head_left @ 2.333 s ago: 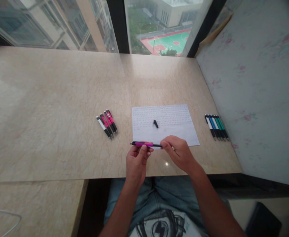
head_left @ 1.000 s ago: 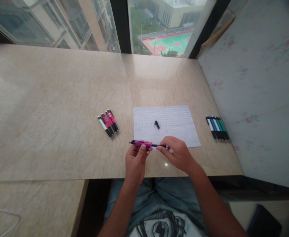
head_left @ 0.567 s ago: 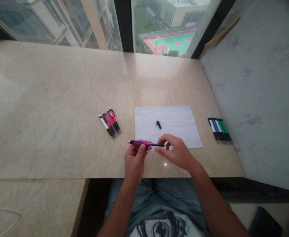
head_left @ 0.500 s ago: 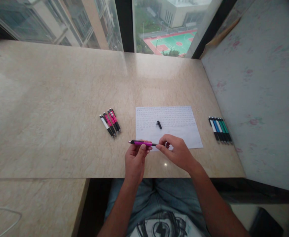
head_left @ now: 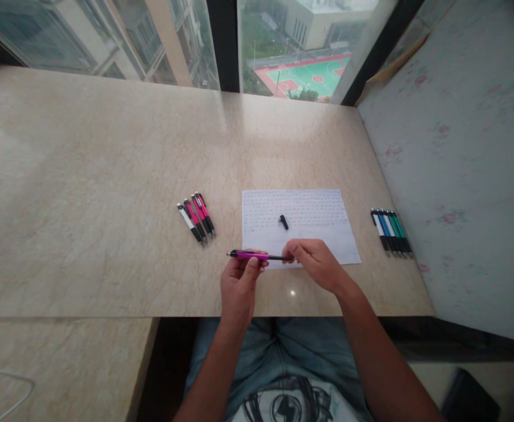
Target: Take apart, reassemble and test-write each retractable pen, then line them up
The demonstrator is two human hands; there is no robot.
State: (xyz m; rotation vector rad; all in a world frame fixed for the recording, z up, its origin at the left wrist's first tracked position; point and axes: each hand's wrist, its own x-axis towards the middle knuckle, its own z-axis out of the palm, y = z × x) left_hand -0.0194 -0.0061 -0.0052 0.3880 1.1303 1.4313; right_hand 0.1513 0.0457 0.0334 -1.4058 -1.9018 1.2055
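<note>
A pen [head_left: 257, 255] with a magenta barrel lies level above the front edge of the written sheet. My left hand [head_left: 240, 278] is closed round its barrel, thumb on the near side and the clicker end pointing left. At the dark front end, my right hand [head_left: 313, 259] pinches near the tip; its fingers partly hide that end. On the paper [head_left: 268, 237] beyond the hands rests a small black piece [head_left: 283, 222], which looks like a cap or grip part.
Several pens [head_left: 196, 218], pink and white with black grips, lie to the left of the paper. On the right, another row of pens [head_left: 391, 232] in white, blue and green sits near the wall [head_left: 450, 176]. A white cable [head_left: 17, 381] crosses the lower ledge at bottom left.
My right fingers have shifted slightly and more of the pen's dark front end shows. The pen and my left hand have moved a little to the left.
</note>
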